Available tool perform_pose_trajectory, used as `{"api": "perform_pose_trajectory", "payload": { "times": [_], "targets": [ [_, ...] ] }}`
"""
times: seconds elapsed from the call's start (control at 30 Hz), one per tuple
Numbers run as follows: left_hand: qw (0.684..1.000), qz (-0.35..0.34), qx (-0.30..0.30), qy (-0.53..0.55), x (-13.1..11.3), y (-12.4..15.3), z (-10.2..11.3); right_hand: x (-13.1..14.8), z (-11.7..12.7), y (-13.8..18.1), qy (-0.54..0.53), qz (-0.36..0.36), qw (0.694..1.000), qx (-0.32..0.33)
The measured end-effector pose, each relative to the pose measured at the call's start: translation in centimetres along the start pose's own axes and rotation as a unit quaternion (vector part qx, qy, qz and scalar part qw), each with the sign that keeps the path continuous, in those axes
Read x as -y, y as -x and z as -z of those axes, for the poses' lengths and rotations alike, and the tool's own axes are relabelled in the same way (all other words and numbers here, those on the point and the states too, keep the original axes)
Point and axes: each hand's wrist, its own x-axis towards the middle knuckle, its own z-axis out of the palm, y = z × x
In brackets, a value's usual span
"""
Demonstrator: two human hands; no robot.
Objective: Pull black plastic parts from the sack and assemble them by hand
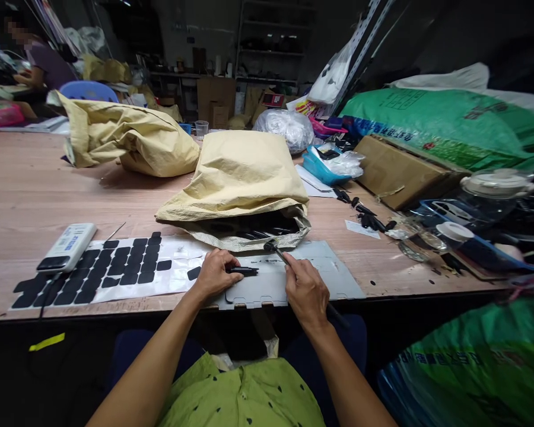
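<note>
In our left hand [216, 274] we pinch a short black part [247, 271], and our right hand [307, 290] is wrapped around a longer dark rod [278, 252], both over the grey board [333, 276] on the bench [26, 196], before the open bag [253, 169]. We seem to be working the two pieces together; the next move likely calls for a steady left grip and careful aim.

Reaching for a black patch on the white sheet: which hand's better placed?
Likely the left hand: it's right beside the white sheet and black patches, though it holds a small black part. The right hand is farther off, gripping a long dark rod.
</note>
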Motion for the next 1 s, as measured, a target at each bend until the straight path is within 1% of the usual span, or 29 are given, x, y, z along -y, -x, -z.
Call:
{"api": "perform_pose_trajectory", "payload": {
  "times": [0.07, 0.17, 0.27, 0.33, 0.4, 0.5, 0.6, 0.67, 0.7, 0.77, 0.83, 0.87, 0.9, 0.97, 1.0],
  "targets": [
    [1.000, 0.000, 0.007, -0.003, -0.1, 0.1, 0.1, -0.9, -1.0, -0.5, 0.046, 0.013, 0.999, -0.021],
    [1.000, -0.004, 0.014, -0.010, 0.0, 0.0, 0.1, -1.4, -1.9, -0.5, 0.068, 0.021, 0.996, -0.046],
    [0.999, -0.017, 0.022, -0.020, -0.1, 0.0, 0.3, -1.3, -2.1, -0.2, 0.066, 0.013, 0.996, -0.053],
    [0.998, -0.035, 0.042, -0.020, -0.6, 0.6, 0.6, -1.2, -2.0, -0.2, 0.065, 0.009, 0.997, -0.046],
    [0.994, -0.076, 0.076, -0.005, -1.1, 1.9, 0.8, -1.1, -1.9, -0.2, 0.068, 0.007, 0.997, -0.040],
    [0.983, -0.143, 0.117, 0.000, -1.5, 5.3, 0.5, -1.1, -1.9, -0.2, 0.074, 0.003, 0.996, -0.040],
    [0.977, -0.170, 0.104, -0.080, -0.9, 8.6, -1.0, -1.1, -2.0, -0.2, 0.072, 0.001, 0.996, -0.046],
    [0.972, -0.180, 0.084, -0.130, -0.6, 9.6, -1.9, -1.1, -2.1, -0.2, 0.072, 0.002, 0.996, -0.050],
    [0.970, -0.185, 0.076, -0.136, -0.8, 9.6, -2.1, -1.1, -2.0, -0.2, 0.072, 0.003, 0.996, -0.051],
    [0.970, -0.208, 0.063, -0.109, -1.9, 9.1, -1.8, -1.1, -2.0, -0.2, 0.071, 0.005, 0.996, -0.047],
    [0.965, -0.252, 0.050, -0.047, -4.2, 8.7, -0.5, -1.1, -2.0, -0.2, 0.070, 0.006, 0.997, -0.044],
    [0.958, -0.283, 0.046, -0.011, -5.6, 8.9, 0.3, -1.1, -2.0, -0.2, 0.070, 0.006, 0.997, -0.045],
    [0.949, -0.310, 0.045, 0.025, -6.9, 9.7, 1.1, -1.1, -2.0, -0.2, 0.069, 0.005, 0.997, -0.046],
    [0.929, -0.357, 0.043, 0.086, -9.1, 12.6, 2.1, -1.1, -2.1, -0.2, 0.069, 0.003, 0.996, -0.048],
    [0.936, -0.338, 0.018, 0.097, -9.7, 14.6, 2.3, -1.1, -2.1, -0.2, 0.068, 0.002, 0.997, -0.047]
  ]
}}
